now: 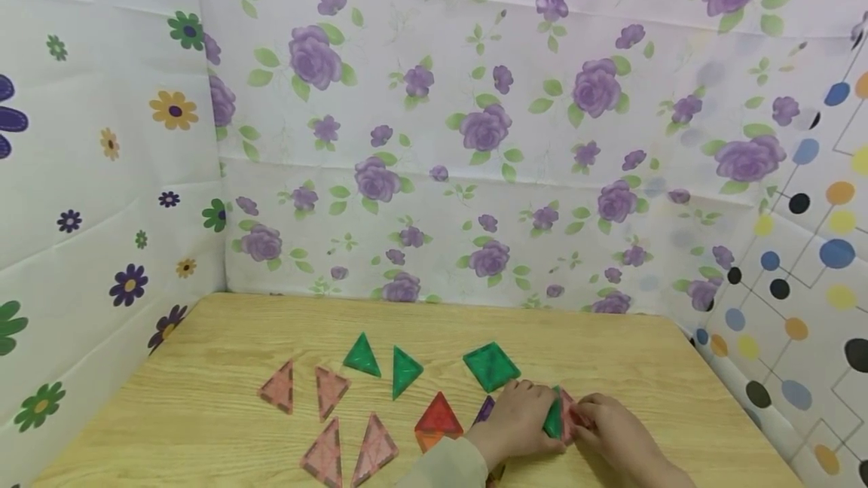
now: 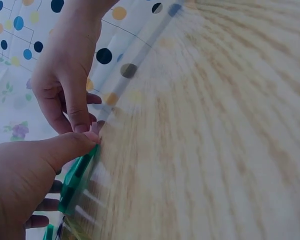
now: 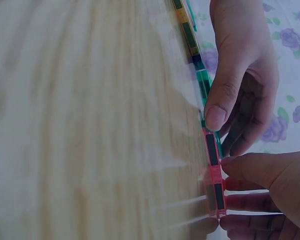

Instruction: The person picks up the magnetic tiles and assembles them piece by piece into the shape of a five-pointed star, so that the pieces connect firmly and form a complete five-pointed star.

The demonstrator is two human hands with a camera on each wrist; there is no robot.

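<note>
On the table, my left hand (image 1: 518,419) grips a green translucent tile (image 1: 554,419) by its edges, thumb near and fingers far. My right hand (image 1: 620,435) pinches a pink translucent tile (image 1: 566,413) that lies flat against the green one's right side. In the left wrist view the left thumb reaches the seam between the green tile (image 2: 76,179) and the pink tile (image 2: 93,134). Dark strips show along the pink tile's edge (image 3: 213,156) in the right wrist view. Fingers hide much of both tiles' outlines.
A red triangle (image 1: 439,416) above an orange tile (image 1: 427,439) and a purple tile (image 1: 485,408) lie left of the left hand, partly covered. Behind sits a green square (image 1: 491,366). Green triangles (image 1: 362,357) and several pink triangles (image 1: 330,391) spread leftward. Patterned cloth (image 1: 434,172) walls the table.
</note>
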